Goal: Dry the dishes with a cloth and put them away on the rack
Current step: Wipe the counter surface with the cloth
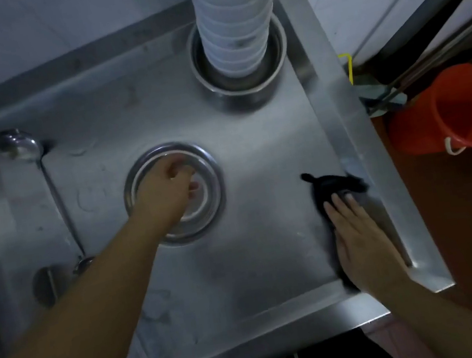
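Note:
A round steel bowl [213,179] sits in the middle of the steel counter [271,250]. My left hand [169,192] reaches into it, fingers curled on the bowl's inner part. A dark cloth [334,183] lies near the counter's right rim. My right hand [358,239] rests flat on the cloth with its fingers straight. At the back stands a tall stack of white bowls [235,24] inside a steel basin [244,84].
A steel ladle [22,147] lies along the left side, its long handle toward me. A raised rim [355,141] borders the counter on the right. Beyond it on the floor stands a red bucket [458,109].

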`<state>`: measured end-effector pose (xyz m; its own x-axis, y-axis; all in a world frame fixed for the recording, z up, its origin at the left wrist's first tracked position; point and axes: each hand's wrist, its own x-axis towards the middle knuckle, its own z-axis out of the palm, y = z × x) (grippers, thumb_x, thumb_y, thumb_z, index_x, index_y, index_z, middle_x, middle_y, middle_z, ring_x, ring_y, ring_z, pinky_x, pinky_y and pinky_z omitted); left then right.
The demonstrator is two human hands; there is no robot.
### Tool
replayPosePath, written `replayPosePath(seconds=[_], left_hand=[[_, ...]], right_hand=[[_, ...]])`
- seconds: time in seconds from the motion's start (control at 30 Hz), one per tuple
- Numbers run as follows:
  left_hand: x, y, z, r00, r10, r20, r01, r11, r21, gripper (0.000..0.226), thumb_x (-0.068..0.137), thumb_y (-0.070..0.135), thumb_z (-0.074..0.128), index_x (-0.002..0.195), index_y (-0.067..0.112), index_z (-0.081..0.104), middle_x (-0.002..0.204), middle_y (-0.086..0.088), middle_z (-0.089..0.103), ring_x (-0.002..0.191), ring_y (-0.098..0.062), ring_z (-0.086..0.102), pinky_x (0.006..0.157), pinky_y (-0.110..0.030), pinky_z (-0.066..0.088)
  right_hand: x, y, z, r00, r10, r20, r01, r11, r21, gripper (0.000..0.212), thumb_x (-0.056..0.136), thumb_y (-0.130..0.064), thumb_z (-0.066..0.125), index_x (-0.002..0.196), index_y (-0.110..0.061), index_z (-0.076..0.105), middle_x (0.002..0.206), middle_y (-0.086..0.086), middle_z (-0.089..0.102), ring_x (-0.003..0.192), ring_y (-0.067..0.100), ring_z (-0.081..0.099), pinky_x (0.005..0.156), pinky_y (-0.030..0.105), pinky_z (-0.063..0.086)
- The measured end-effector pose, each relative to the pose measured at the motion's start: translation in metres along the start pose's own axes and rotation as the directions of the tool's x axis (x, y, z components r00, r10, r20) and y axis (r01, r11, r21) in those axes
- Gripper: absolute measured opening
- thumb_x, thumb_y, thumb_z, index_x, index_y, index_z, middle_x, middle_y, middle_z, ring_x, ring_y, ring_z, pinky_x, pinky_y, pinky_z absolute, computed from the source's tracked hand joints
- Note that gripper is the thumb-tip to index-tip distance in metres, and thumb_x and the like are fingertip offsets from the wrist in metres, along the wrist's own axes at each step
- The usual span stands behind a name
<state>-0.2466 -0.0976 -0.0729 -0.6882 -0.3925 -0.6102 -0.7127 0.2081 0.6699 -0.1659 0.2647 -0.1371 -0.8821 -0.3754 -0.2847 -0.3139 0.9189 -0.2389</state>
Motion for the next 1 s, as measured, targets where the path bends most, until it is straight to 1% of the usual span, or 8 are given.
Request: replayPosePath(seconds=[0.1,0.23,0.43,0.53,0.67,0.77,0.9,1.0], left_hand=[[-0.018,-0.028,-0.028,1.000,0.024,-0.010,-0.023,0.999,0.045,0.028,0.103,0.023,0.061,0.130,0.026,0.066,0.109,-0.001,0.077,0.087,-0.017,0.078,0.090,-0.045,0.064],[-0.024,-0.052,-0.059,0.995,0.084,-0.048,-0.083,0.996,0.023,0.024,0.103,0.026,0.059,0.125,0.031,0.066,0.103,0.008,0.078,0.081,-0.006,0.076,0.081,-0.033,0.064],[-0.022,-0.055,-0.081,0.991,0.127,-0.052,-0.130,0.989,-0.068,0.020,0.104,0.026,0.056,0.103,0.043,0.066,0.095,0.011,0.078,0.081,-0.009,0.077,0.077,-0.031,0.064],[-0.021,-0.052,-0.091,0.987,0.157,-0.041,-0.160,0.984,-0.078,0.019,0.100,0.030,0.058,0.099,0.046,0.068,0.094,0.014,0.078,0.080,-0.009,0.077,0.071,-0.024,0.062],[-0.016,-0.055,-0.103,0.985,0.169,-0.028,-0.169,0.986,0.000,0.022,0.102,0.032,0.057,0.095,0.051,0.067,0.095,0.014,0.078,0.081,-0.005,0.076,0.068,-0.019,0.061],[-0.014,-0.060,-0.105,0.966,0.258,0.005,-0.249,0.928,0.279,0.013,0.103,0.042,0.054,0.110,0.047,0.064,0.098,0.013,0.076,0.085,-0.006,0.072,0.075,-0.026,0.055],[-0.008,-0.065,-0.105,0.910,0.393,0.130,-0.364,0.610,0.704,0.041,0.105,0.036,0.052,0.141,0.018,0.060,0.123,-0.010,0.070,0.109,-0.031,0.064,0.093,-0.044,0.053],[-0.002,-0.066,-0.110,0.927,0.349,0.139,-0.328,0.569,0.754,0.043,0.104,0.035,0.052,0.143,0.017,0.058,0.130,-0.010,0.068,0.114,-0.031,0.062,0.097,-0.044,0.050]], right_hand=[[-0.011,-0.051,0.016,0.978,0.206,0.021,-0.207,0.976,0.071,0.065,0.097,-0.017,0.039,0.160,-0.002,0.036,0.169,0.017,0.031,0.157,0.039,0.025,0.120,0.055,0.039],[-0.011,-0.146,0.042,0.962,-0.260,0.087,0.256,0.965,0.050,0.065,0.085,-0.018,0.047,0.147,-0.001,0.057,0.156,0.020,0.051,0.144,0.047,0.047,0.106,0.059,0.051],[0.012,-0.201,0.055,0.492,-0.791,0.363,0.844,0.536,0.024,0.061,0.105,-0.032,0.047,0.164,-0.025,0.034,0.172,-0.006,0.026,0.161,0.021,0.016,0.131,0.041,0.012],[0.013,-0.162,0.047,0.650,-0.748,0.133,0.754,0.657,0.005,0.045,0.105,-0.025,0.055,0.149,-0.023,0.059,0.160,-0.004,0.050,0.151,0.022,0.042,0.123,0.038,0.037],[0.025,-0.076,0.018,0.989,-0.119,-0.090,0.117,0.993,-0.021,0.055,0.094,-0.004,0.043,0.148,0.001,0.053,0.154,0.024,0.051,0.144,0.048,0.046,0.118,0.056,0.038],[0.047,-0.047,0.000,0.970,0.183,-0.160,-0.195,0.979,-0.059,0.053,0.092,0.003,0.044,0.142,0.020,0.044,0.150,0.039,0.044,0.142,0.054,0.035,0.123,0.056,0.026],[0.099,-0.080,-0.008,0.956,0.259,-0.136,-0.250,0.965,0.074,0.054,0.107,-0.002,0.039,0.158,0.010,0.029,0.167,0.029,0.027,0.157,0.043,0.019,0.127,0.053,0.023],[0.151,-0.122,-0.009,0.980,0.170,-0.107,-0.158,0.981,0.114,0.057,0.108,-0.009,0.043,0.162,0.002,0.027,0.171,0.021,0.023,0.161,0.037,0.015,0.130,0.047,0.019]])
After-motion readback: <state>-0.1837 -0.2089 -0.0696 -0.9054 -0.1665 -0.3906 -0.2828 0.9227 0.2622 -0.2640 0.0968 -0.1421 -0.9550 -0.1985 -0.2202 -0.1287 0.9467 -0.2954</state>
